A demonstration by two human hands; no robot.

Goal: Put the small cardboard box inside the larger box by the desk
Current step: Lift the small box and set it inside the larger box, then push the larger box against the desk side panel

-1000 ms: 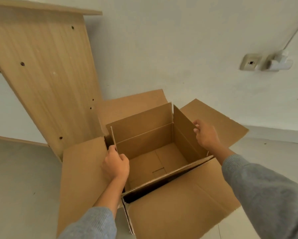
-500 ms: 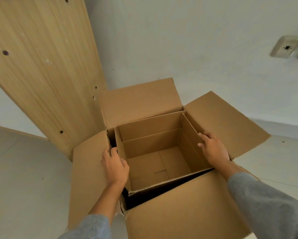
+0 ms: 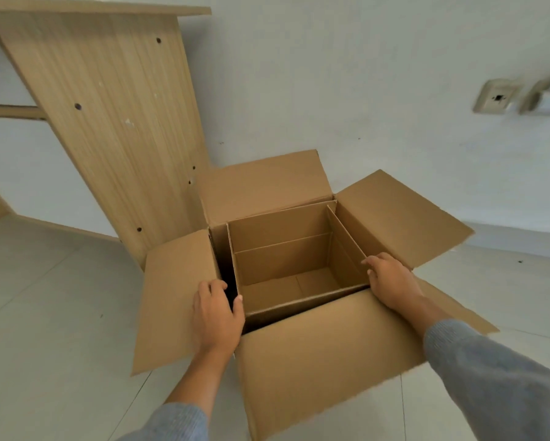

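The small cardboard box (image 3: 283, 259), open-topped and empty, sits down inside the larger box (image 3: 315, 354), whose four flaps are spread outward. A dark gap shows along the small box's left and near sides. My left hand (image 3: 216, 316) pinches the small box's left wall at the near corner, thumb inside and fingers in the gap. My right hand (image 3: 391, 281) holds the top of its right wall near the front corner, resting over the larger box's flap.
The wooden desk side panel (image 3: 114, 122) stands right behind the larger box's left flap. A white wall runs behind, with a socket plate (image 3: 496, 97) at upper right. Pale tiled floor (image 3: 44, 297) surrounds the box.
The small box has sunk lower and levelled out inside the larger box. Both hands went down with it, staying on its side walls. My view has shifted.
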